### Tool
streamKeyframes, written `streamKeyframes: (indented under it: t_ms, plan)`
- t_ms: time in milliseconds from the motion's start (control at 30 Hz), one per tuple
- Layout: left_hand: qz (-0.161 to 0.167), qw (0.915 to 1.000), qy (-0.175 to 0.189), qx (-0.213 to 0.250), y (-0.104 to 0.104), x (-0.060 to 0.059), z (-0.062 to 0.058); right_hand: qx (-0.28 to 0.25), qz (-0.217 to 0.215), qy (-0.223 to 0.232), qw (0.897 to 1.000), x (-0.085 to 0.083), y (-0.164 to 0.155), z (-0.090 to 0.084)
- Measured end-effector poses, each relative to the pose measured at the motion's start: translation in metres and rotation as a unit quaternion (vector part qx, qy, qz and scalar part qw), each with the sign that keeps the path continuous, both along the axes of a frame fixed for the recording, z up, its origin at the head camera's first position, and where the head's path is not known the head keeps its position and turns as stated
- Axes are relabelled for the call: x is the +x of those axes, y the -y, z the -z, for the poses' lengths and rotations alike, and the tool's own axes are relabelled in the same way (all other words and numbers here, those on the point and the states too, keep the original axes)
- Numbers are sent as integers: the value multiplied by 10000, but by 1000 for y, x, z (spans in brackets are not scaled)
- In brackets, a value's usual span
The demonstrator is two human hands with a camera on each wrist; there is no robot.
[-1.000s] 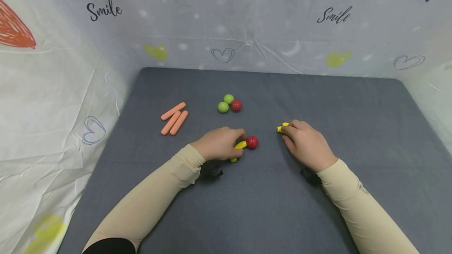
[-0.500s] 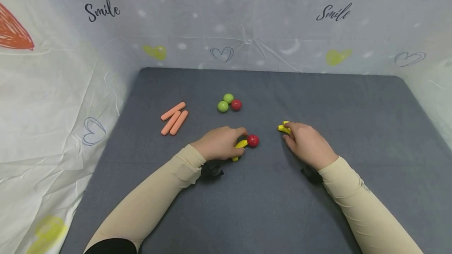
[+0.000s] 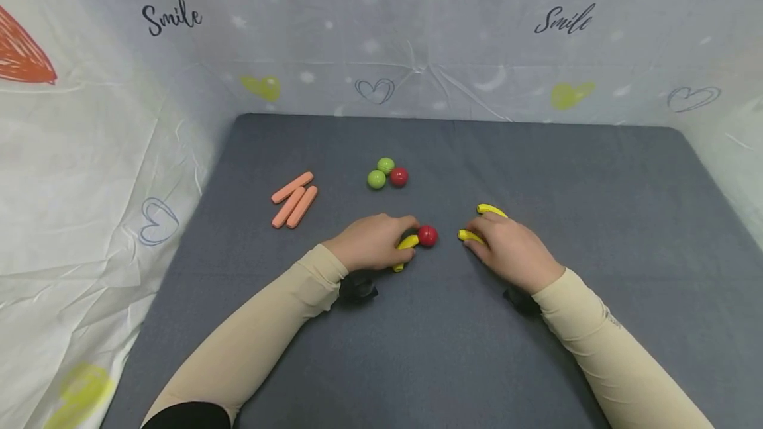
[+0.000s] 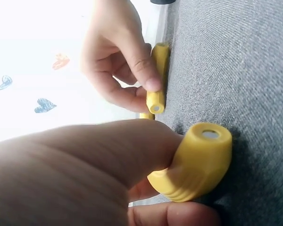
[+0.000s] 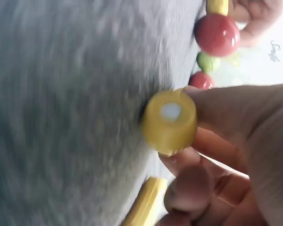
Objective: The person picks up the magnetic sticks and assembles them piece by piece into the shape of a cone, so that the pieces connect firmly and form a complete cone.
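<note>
Yellow banana piece [image 3: 407,244] pinched in left hand [image 3: 372,242], right hand [image 3: 507,247] gripping another [image 3: 469,236]

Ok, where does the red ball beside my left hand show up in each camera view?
Head: the red ball lies mid-picture on the grey mat, just right of the left hand.
Left wrist: not in it.
Right wrist: upper right, beyond the second yellow piece that the right hand pinches.
Shared landmark: the yellow piece in the left hand's grip, seen in all three.

Grey mat [image 3: 453,363] — heart-printed white sheet walls [image 3: 107,151].
</note>
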State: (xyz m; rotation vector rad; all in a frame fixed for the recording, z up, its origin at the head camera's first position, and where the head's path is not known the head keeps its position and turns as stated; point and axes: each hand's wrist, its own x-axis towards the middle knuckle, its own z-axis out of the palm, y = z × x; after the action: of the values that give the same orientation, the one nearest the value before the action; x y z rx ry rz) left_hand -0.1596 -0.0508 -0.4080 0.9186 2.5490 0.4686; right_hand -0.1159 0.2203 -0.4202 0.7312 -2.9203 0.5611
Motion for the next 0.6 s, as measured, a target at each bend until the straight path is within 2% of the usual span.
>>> streamKeyframes:
  t_ms: [133,267,433,600]
  plan:
    - [15,10000,-14,3,-1,0,0,123,-222,184,9995,3,5,1]
    - [31,10000,22,11,-1,1,0,-27,-301,322,9990,5,11,1]
    - [97,10000,-16,-2,-3,2,1,-105,-290,520,9982,7,16,1]
    - [218,9997,-90,8,-4,4,1,-115,-237,442,9987,8,17,2]
